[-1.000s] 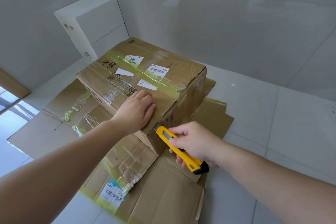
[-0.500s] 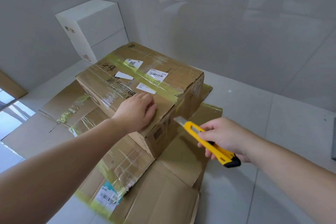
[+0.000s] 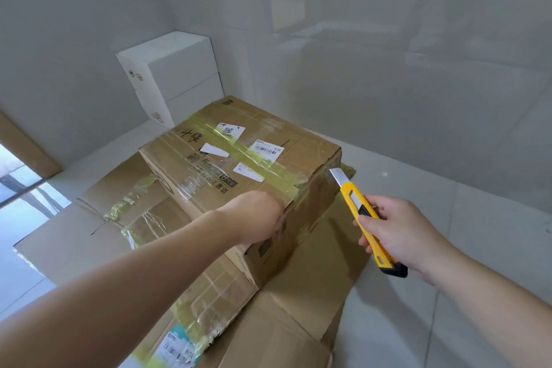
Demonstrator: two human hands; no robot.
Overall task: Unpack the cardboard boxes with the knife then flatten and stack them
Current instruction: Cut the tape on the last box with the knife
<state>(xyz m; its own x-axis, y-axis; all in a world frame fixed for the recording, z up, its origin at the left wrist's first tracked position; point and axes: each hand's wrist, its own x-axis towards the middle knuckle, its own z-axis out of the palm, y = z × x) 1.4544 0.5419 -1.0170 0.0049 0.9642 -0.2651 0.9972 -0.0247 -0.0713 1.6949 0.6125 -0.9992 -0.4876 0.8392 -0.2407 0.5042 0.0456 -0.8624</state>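
Matt cardboard box [image 3: 239,164] — glossy tape [image 3: 254,158]; plastic knife [image 3: 369,224], metal blade.

Handwritten "4楼" on cardboard box [image 3: 239,158]

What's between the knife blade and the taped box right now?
Nothing: in the head view the knife blade hangs just off the taped box, with only flattened cardboard behind the gap.

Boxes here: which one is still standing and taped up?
The brown box under the left hand, sealed with yellowish tape. The other brown cardboard lies flattened beneath it; the white boxes stand in the corner.
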